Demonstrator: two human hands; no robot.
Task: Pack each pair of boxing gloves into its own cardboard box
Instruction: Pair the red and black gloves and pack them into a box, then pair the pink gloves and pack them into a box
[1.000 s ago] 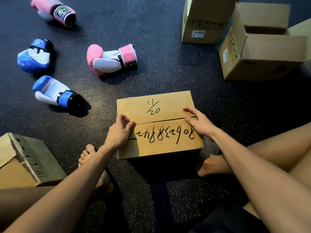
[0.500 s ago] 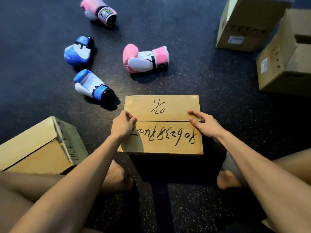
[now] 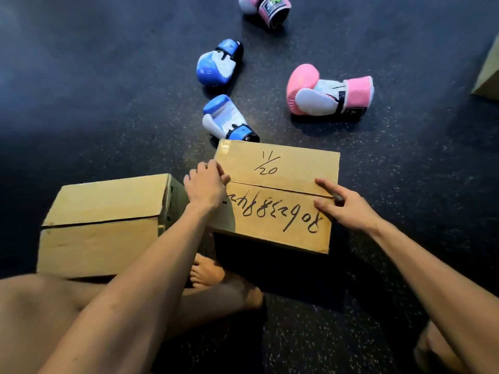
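Right, closed cardboard box [image 3: 278, 195] with black handwriting on flaps sits on dark speckled floor [image 3: 108, 103] before seated person. Left hand [image 3: 206, 184] at left end of centre seam, fingers curled on top; hooking flap or only pressing, cannot tell. Right hand [image 3: 343, 205] at right end, straight fingers pressing flaps, grasping nothing. Second closed box [image 3: 102, 225] just beside, on left. Near blue glove [image 3: 226, 120] just behind marked box's far corner. Far blue glove [image 3: 218, 63], near pink glove [image 3: 328, 93], far pink glove [image 3: 266, 8] lie loose on floor beyond.

Both hands, left [image 3: 206, 184] and right [image 3: 344, 205], rest at the flap seam of a closed box [image 3: 280, 168]; four gloves [image 3: 328, 90] lie beyond on the dark floor [image 3: 108, 90].
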